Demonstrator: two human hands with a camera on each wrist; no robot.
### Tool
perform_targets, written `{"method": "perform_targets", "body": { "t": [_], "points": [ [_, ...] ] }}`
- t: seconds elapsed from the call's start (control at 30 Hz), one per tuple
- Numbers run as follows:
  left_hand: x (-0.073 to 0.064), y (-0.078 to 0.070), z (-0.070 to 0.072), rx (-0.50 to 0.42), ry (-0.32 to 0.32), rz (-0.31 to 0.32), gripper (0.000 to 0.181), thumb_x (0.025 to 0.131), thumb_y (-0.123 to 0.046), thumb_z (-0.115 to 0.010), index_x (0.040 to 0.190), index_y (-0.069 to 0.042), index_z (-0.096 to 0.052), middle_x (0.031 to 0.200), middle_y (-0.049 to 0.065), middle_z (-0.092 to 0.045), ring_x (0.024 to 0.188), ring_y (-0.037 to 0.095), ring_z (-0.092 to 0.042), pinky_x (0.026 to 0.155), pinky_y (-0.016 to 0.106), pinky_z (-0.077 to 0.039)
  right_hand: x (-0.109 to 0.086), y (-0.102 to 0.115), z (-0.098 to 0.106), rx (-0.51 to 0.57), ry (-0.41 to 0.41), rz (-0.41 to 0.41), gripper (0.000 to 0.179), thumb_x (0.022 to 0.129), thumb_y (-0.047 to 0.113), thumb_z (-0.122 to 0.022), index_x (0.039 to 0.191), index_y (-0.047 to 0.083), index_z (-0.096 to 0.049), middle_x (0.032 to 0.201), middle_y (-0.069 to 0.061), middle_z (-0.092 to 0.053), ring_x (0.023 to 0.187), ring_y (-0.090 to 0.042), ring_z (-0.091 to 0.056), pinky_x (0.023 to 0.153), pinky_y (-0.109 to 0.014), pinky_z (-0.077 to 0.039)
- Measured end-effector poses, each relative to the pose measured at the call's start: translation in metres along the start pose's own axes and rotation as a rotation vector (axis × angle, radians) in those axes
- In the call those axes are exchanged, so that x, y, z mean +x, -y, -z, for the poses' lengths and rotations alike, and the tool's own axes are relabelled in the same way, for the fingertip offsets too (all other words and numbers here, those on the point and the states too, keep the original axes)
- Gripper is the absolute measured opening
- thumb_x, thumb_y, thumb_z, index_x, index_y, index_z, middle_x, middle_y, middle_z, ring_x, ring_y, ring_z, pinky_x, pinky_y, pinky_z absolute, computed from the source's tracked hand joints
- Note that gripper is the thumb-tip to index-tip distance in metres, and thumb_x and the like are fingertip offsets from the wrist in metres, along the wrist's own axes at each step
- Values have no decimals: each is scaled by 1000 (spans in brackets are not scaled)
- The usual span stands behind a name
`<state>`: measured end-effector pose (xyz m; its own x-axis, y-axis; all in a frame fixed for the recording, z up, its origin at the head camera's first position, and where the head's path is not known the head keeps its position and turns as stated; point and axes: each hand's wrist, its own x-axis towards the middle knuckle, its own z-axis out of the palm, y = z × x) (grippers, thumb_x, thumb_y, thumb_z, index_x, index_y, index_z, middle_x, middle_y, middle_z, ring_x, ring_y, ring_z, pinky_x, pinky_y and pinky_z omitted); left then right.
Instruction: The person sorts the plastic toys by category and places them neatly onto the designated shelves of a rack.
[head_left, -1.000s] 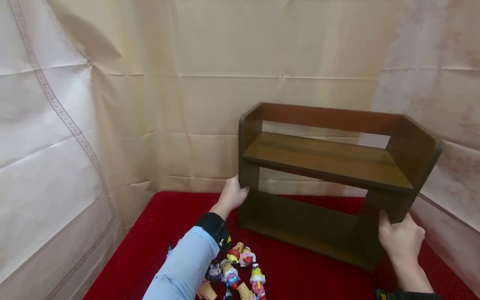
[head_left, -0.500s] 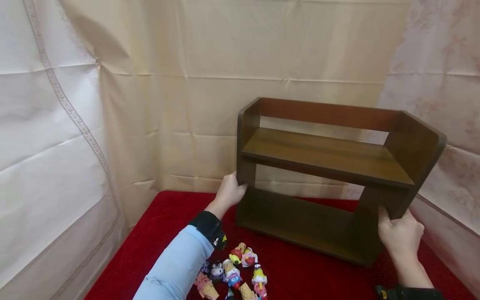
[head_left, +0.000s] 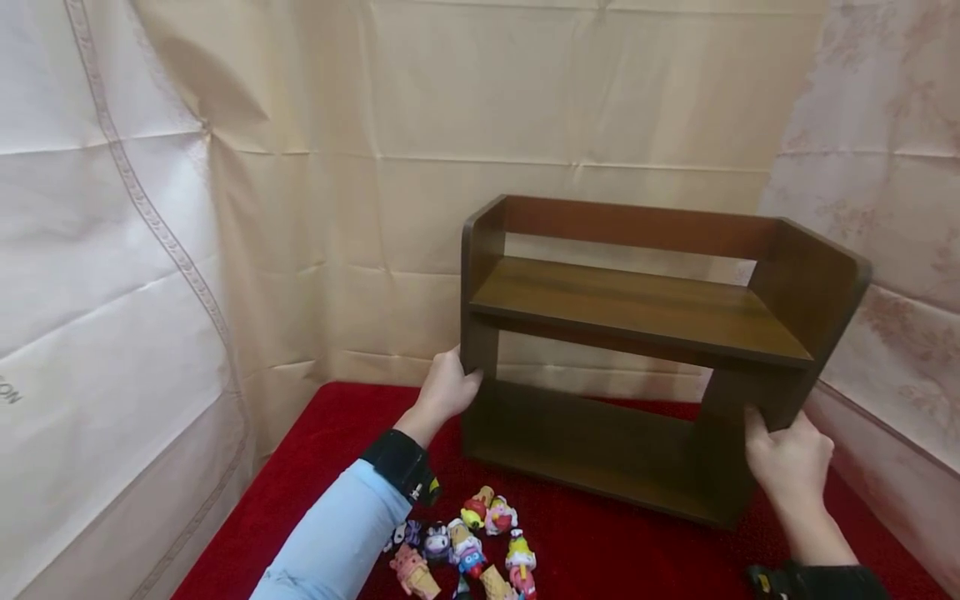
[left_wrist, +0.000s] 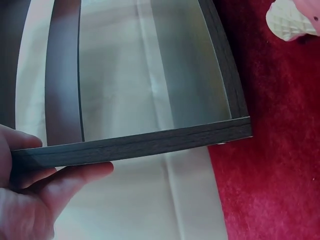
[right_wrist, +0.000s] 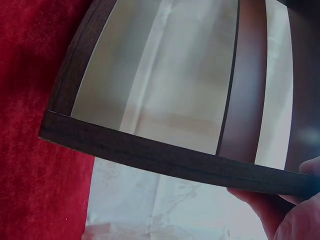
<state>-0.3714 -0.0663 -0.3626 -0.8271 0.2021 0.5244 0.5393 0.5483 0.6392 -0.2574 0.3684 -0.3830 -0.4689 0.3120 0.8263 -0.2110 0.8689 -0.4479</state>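
Note:
A dark brown wooden two-tier shelf (head_left: 637,304) stands upright at the back right of the red cloth in the head view, turned a little to one side. My left hand (head_left: 442,387) grips its left side panel, the thumb on the inner face. On the opposite panel, my right hand (head_left: 791,458) holds the edge in the same way, thumb inside. The left wrist view shows fingers (left_wrist: 75,180) on both faces of the panel edge. In the right wrist view, part of the right hand (right_wrist: 295,220) wraps the other panel's edge. Whether the shelf's base touches the cloth I cannot tell.
Several small toy figures, some shaped like ice-cream cones (head_left: 415,571), lie in a loose cluster at the front of the red cloth (head_left: 315,467), beside the left forearm. Beige fabric (head_left: 390,275) hangs behind, with paler sheets at both sides.
Both hands and the shelf appear slightly further left in the head view. The head camera has also shifted a little. Both hands keep their grip on the side panels.

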Motion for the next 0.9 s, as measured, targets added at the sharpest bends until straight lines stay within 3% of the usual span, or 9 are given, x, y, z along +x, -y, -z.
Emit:
{"method": "perform_targets", "body": {
  "t": [0.47,0.63,0.9],
  "points": [
    [-12,2,17,24,-50,24,7,93,-1,-65,100,2,-64,90,16,-70,68,18,-59,63,36,-51,6,9,-15,54,24,49,22,87,9,-69,74,-3,-56,62,-26,-58,52,-47,-51,43,-49,-30],
    [-18,1,21,28,-60,34,5,94,-1,-63,99,-2,-63,85,14,-70,64,17,-58,60,33,-50,6,10,-19,69,26,56,19,87,8,-70,77,-4,-58,64,-27,-60,55,-49,-53,45,-54,-33],
    [-26,1,30,48,-99,20,7,92,0,-64,98,2,-63,80,14,-68,60,18,-55,56,34,-48,8,13,-27,87,27,65,20,87,8,-70,79,-5,-58,65,-28,-61,60,-54,-55,49,-61,-36]
  ]
}}
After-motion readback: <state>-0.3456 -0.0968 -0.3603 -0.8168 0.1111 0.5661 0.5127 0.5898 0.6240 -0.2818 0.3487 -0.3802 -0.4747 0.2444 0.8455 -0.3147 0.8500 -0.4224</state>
